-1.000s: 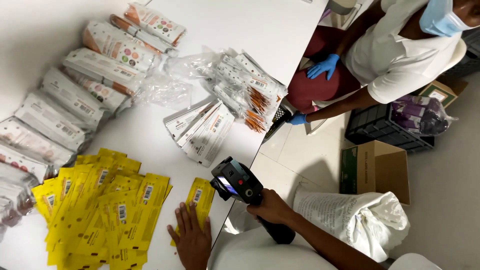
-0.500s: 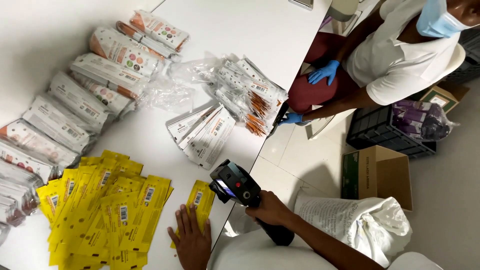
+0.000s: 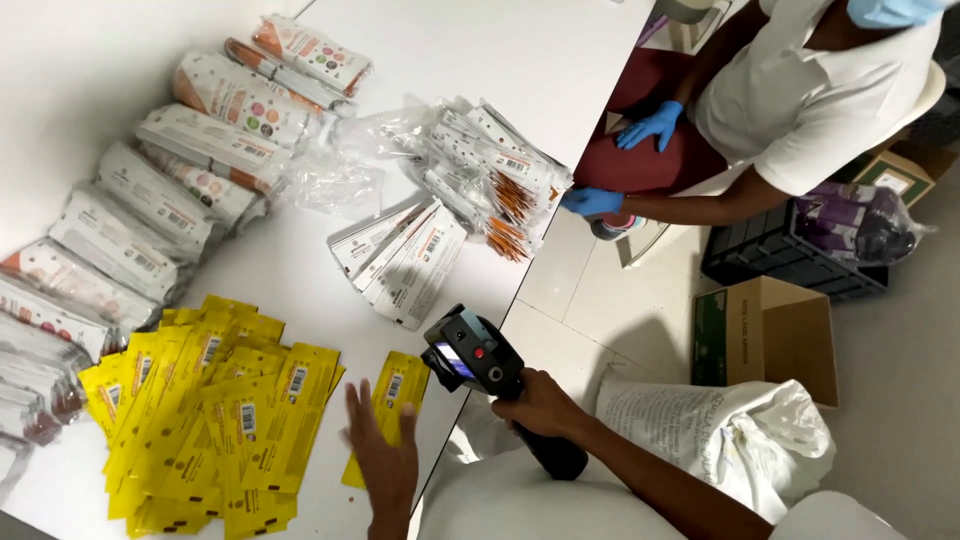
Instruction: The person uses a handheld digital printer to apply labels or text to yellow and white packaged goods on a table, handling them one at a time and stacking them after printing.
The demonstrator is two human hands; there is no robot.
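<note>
1. A black handheld scanner (image 3: 478, 362) is gripped by its handle in the right hand (image 3: 541, 405), just off the white table (image 3: 540, 60) edge.
2. The left hand (image 3: 385, 462) is laid flat, fingers spread, on a single yellow packet (image 3: 395, 392).
3. A heap of yellow packets (image 3: 215, 415) is seen just beside it.
4. White sachets (image 3: 405, 260) are fanned nearby.
5. A co-worker's blue-gloved hand (image 3: 592, 201) is placed at the table corner.
</note>
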